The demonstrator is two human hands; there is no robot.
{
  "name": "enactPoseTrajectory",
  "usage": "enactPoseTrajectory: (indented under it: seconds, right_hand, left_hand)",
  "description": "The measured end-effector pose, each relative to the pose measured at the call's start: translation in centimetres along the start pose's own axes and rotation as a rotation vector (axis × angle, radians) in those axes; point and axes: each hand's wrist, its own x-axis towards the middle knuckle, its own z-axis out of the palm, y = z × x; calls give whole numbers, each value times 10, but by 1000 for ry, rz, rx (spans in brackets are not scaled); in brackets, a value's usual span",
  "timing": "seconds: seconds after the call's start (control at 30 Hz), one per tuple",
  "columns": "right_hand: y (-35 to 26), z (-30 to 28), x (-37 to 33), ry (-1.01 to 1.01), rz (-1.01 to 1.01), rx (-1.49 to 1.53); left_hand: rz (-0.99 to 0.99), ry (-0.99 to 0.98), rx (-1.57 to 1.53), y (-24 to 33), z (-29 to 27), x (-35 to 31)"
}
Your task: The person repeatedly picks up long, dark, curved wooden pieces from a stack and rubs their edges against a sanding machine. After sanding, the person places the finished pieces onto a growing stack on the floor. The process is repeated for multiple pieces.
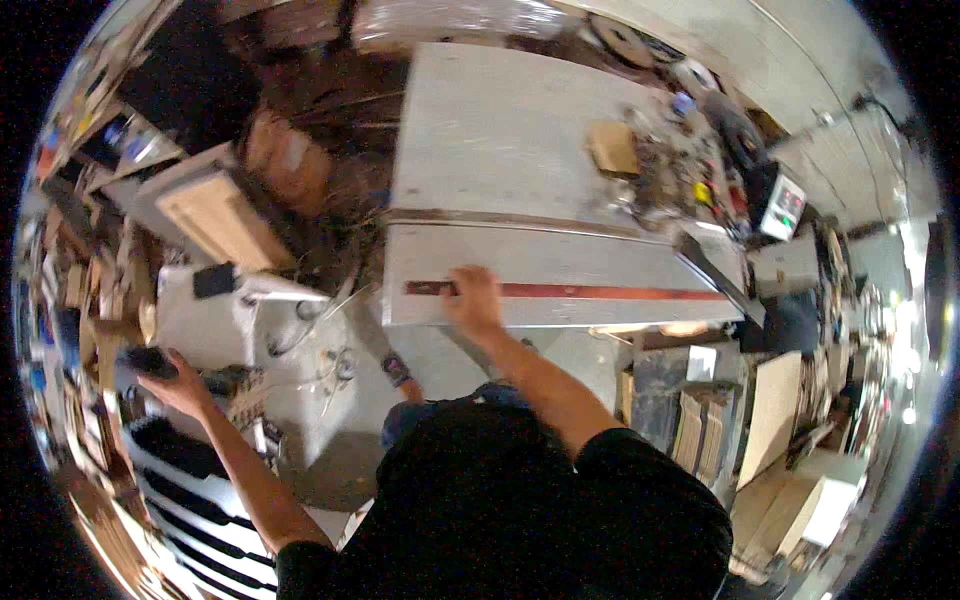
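Observation:
My left hand (180,388) is stretched out to the left, its fingers closed round a dark, rounded object (146,360) whose kind I cannot make out. My right hand (476,304) is over the near part of a grey-white saw table (560,255), at the left end of a long red strip (610,293). Motion blurs its fingers, so their grip on the strip is unclear. The strip runs along the table's near edge, with a dark section at its left end. A dark bar (718,275) lies slantwise across the table's right end.
Loose parts and a tan block (612,149) crowd the table's far right. A framed panel (225,215) leans at the left, near a white surface (190,315). Boards (770,420) stand at the right. Cables (320,310) lie on the floor.

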Motion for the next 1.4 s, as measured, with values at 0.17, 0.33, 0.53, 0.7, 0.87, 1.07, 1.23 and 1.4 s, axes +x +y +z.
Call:
enactPoseTrajectory:
  seconds: [0.17,0.33,0.53,0.7,0.87,1.07,1.23,1.4]
  right_hand:
    - [41,-20,-20,91,-281,325]
    - [150,-105,-65,43,-215,248]
    - [368,-283,-89,532,-24,-51]
    - [504,-447,-60,797,188,-218]
    - [627,-551,-44,923,420,-280]
    - [688,-592,1,1051,635,-310]
    - [698,-604,34,910,753,-310]
    - [715,-603,37,852,788,-498]
  left_hand:
    - [168,-328,-385,214,98,-189]
    - [272,-866,-515,458,112,-438]
    - [648,-1126,-605,664,86,-585]
    - [856,-1097,-429,722,68,-640]
    - [945,-1093,-260,742,55,-633]
    - [933,-1116,-242,741,61,-632]
    - [933,-1130,-240,740,62,-631]
    - [959,-1134,-233,745,61,-633]
